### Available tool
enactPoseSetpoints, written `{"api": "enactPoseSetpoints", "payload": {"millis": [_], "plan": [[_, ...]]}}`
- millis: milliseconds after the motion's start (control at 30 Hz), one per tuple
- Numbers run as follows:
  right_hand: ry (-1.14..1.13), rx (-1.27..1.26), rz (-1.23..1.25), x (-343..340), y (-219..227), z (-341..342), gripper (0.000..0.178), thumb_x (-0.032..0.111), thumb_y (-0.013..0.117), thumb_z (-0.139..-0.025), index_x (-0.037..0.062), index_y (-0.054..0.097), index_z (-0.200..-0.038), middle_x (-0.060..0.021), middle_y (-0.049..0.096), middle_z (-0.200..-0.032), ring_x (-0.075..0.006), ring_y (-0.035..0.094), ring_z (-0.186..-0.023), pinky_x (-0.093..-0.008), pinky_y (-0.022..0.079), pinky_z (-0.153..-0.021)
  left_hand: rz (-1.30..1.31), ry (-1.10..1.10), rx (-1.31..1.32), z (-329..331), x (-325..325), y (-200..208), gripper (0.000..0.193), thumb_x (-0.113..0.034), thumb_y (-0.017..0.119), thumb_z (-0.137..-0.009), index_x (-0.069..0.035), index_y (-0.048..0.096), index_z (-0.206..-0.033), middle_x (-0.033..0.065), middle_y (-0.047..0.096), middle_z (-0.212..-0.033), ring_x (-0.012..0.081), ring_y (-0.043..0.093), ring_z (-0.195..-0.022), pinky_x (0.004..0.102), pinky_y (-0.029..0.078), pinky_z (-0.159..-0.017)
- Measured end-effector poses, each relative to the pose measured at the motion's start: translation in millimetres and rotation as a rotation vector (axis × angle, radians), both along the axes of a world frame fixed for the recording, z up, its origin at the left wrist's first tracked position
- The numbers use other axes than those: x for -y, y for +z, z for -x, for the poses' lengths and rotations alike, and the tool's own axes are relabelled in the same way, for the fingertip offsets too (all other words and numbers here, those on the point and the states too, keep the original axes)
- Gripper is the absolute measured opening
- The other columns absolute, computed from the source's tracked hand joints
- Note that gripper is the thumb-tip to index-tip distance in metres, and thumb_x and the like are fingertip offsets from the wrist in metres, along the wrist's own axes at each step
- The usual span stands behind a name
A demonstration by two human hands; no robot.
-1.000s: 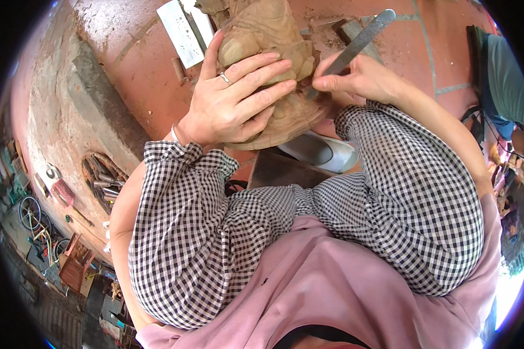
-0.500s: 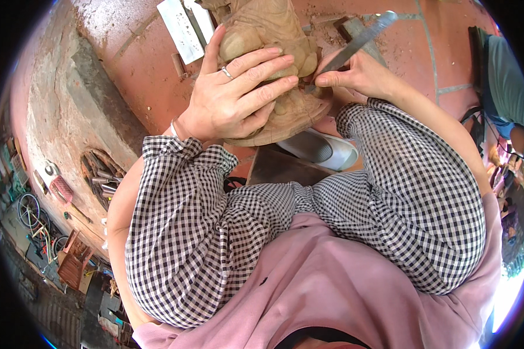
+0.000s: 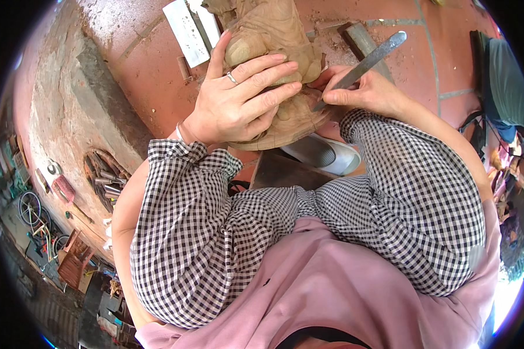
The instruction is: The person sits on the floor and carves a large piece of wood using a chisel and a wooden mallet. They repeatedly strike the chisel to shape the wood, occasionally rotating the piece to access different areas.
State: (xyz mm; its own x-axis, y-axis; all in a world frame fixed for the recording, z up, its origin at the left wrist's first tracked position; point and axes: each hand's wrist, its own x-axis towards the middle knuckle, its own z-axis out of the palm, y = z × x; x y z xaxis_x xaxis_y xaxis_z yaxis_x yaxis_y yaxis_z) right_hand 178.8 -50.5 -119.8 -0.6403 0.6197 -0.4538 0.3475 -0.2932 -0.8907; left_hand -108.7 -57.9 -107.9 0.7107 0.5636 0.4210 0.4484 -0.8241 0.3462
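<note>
A carved wooden figure point(image 3: 262, 36) with a rounded base stands in front of me at the top of the view. My left hand point(image 3: 236, 104), a ring on one finger, is spread across its near side and holds it; the thumb is partly hidden. In my right hand point(image 3: 364, 92) is a flat metal chisel point(image 3: 370, 61), pinched between thumb and fingers. Its long shank slants up to the right, while its lower end meets the wood just above the base.
Pale rectangular blocks point(image 3: 187, 35) and a grey block point(image 3: 361, 42) lie on the tiled floor with wood chips. A long timber slab point(image 3: 70, 104) on the left carries several metal tools point(image 3: 108, 180) and a red-handled tool point(image 3: 64, 189). Another person's clothed leg point(image 3: 506, 81) is at right.
The chisel's lower end has shifted slightly down toward the carving's base, and my right hand with it. My left hand keeps its place on the wood; the whole view has moved a little.
</note>
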Motion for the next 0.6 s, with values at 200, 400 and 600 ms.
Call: {"api": "enactPoseSetpoints", "payload": {"millis": [200, 400, 600], "plan": [[-0.065, -0.032, 0.149, -12.6, -4.6, -0.3, 0.024, 0.023, 0.073, -0.090, 0.0003, 0.072, -0.100, -0.0024, 0.071, -0.095, -0.0136, 0.064, -0.089, -0.0294, 0.051, -0.081, -0.005, -0.006, 0.002, -5.1, -0.9, 5.2, 0.041, -0.008, 0.066, -0.072, -0.018, 0.073, -0.111, 0.0013, 0.069, -0.122, 0.0198, 0.062, -0.117, 0.0594, 0.014, -0.120], [-0.032, 0.059, 0.057, -8.4, 12.3, 3.6, 0.021, 0.021, 0.073, -0.090, 0.0010, 0.073, -0.097, -0.0071, 0.070, -0.090, -0.0155, 0.063, -0.094, -0.0320, 0.050, -0.086, 0.039, -0.007, -0.029, -5.1, -0.3, 10.7, 0.040, -0.007, 0.066, -0.073, -0.015, 0.072, -0.112, 0.0032, 0.068, -0.122, 0.0215, 0.063, -0.117, 0.0616, 0.014, -0.119], [-0.002, 0.075, 0.023, -5.6, 28.1, 8.8, 0.030, 0.034, 0.072, -0.088, 0.0070, 0.073, -0.100, -0.0104, 0.071, -0.097, -0.0229, 0.065, -0.094, -0.0349, 0.050, -0.084, 0.035, -0.016, -0.079, -4.5, -1.6, 15.2, 0.040, -0.011, 0.066, -0.075, -0.016, 0.070, -0.114, 0.0013, 0.066, -0.124, 0.0193, 0.059, -0.120, 0.0653, 0.016, -0.117]]}}
